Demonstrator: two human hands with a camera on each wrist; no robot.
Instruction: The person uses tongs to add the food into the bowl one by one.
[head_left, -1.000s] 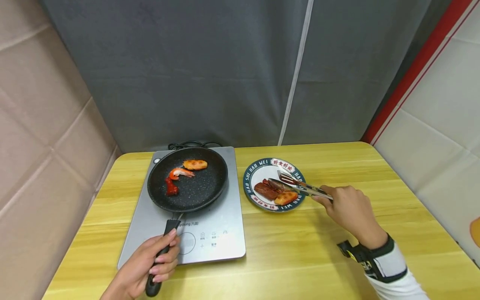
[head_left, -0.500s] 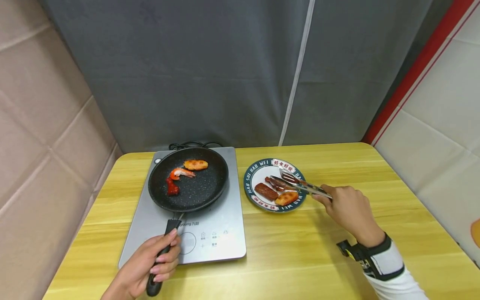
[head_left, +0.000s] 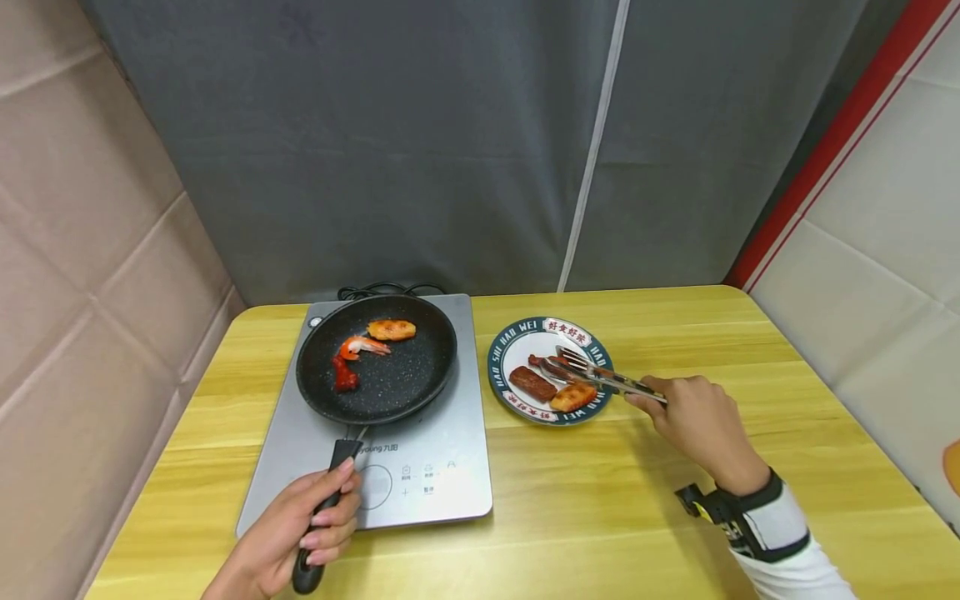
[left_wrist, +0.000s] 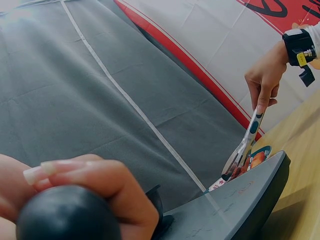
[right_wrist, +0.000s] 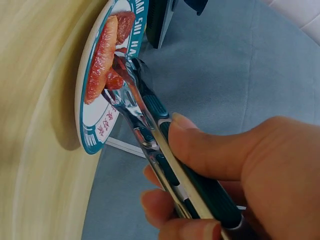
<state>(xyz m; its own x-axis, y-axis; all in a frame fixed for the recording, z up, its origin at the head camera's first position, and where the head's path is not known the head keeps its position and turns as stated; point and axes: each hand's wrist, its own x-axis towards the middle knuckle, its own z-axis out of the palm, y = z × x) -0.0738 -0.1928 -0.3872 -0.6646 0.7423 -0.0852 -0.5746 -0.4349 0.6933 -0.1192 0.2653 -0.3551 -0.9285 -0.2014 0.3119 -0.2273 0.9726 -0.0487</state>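
Left hand (head_left: 311,517): gripping the handle (head_left: 341,454) of the pan (head_left: 408,375), past the hob's (head_left: 457,450) front edge; pan over the hob;
Right hand (head_left: 697,425): grasping tongs (head_left: 626,382), tips inside the plate's (head_left: 498,367) rim at a reddish piece (right_wrist: 114,80);
Table (head_left: 600,517): narrow strip between hob and plate; wider room rightward.

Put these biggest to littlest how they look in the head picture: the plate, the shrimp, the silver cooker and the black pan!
1. silver cooker, partly covered
2. black pan
3. plate
4. shrimp, easily the littlest
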